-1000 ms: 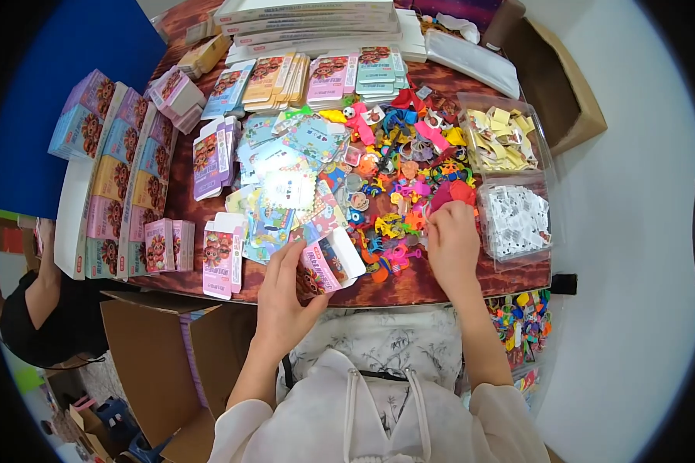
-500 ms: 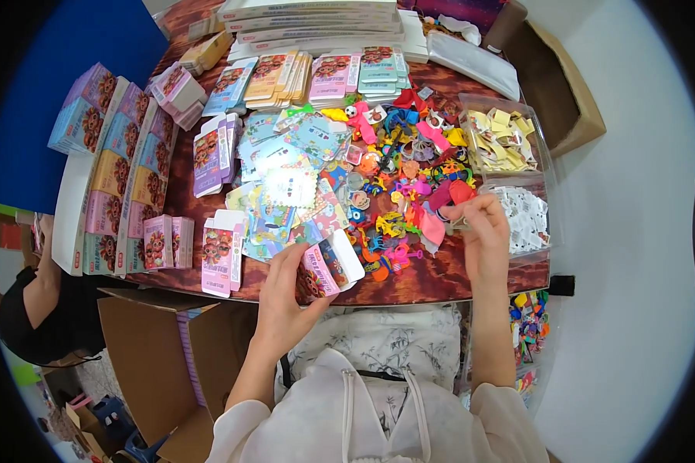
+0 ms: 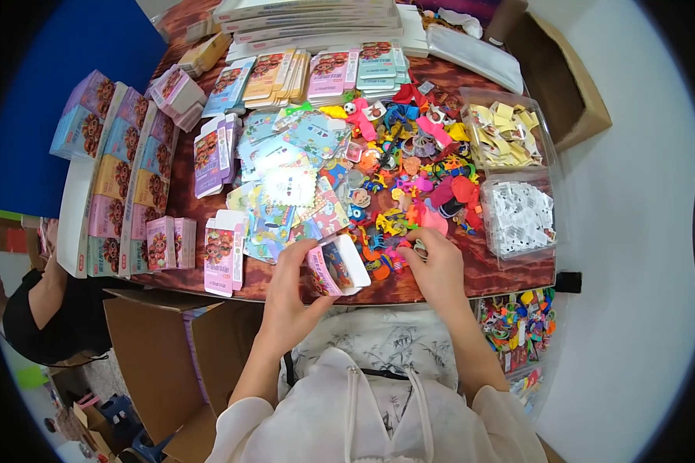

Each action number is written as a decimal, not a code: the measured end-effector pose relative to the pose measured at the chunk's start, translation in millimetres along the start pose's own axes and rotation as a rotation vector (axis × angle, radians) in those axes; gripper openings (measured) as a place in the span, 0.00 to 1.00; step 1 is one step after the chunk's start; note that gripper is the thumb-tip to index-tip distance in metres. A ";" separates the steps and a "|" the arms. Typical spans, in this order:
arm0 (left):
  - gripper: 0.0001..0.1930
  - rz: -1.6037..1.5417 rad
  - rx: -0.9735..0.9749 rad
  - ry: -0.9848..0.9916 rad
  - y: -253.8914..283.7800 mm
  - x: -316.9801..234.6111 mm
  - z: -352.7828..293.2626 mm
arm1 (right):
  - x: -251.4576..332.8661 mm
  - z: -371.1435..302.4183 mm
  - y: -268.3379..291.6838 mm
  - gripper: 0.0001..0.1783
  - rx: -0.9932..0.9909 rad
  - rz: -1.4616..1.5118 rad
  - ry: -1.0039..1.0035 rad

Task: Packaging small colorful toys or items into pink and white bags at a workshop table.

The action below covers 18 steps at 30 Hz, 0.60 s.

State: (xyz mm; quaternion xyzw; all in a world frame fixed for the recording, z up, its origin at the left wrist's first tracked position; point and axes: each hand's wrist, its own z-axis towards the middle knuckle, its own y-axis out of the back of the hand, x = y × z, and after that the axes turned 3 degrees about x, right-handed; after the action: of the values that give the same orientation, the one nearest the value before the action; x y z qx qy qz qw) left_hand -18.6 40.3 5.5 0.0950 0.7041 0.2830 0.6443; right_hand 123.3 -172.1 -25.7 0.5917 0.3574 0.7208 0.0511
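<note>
Between both hands (image 3: 287, 288), pink box (image 3: 323, 273), left-gripped

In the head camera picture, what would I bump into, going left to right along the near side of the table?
Stacked little boxes → flat pink cartons → left hand → open pink box → right hand → white slips.

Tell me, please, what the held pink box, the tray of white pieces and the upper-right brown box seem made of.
Pink box: probably thin card, smooth and printed; its white flap looks thin and flat.
Tray: likely clear plastic, shiny; the table shows through its edge.
Brown box: seemingly cardboard, matt; plain brown, stiff-looking walls.
</note>
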 end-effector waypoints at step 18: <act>0.42 0.199 0.041 -0.073 -6.0 -18.2 0.2 | 37.3 6.9 35.0 0.08 -0.022 0.379 -0.142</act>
State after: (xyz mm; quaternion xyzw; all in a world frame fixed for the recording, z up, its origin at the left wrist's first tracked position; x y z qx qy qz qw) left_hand -14.2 26.4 18.0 0.1879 0.6730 0.3274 0.6360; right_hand 130.7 -176.4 25.2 0.6972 0.2272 0.6778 -0.0538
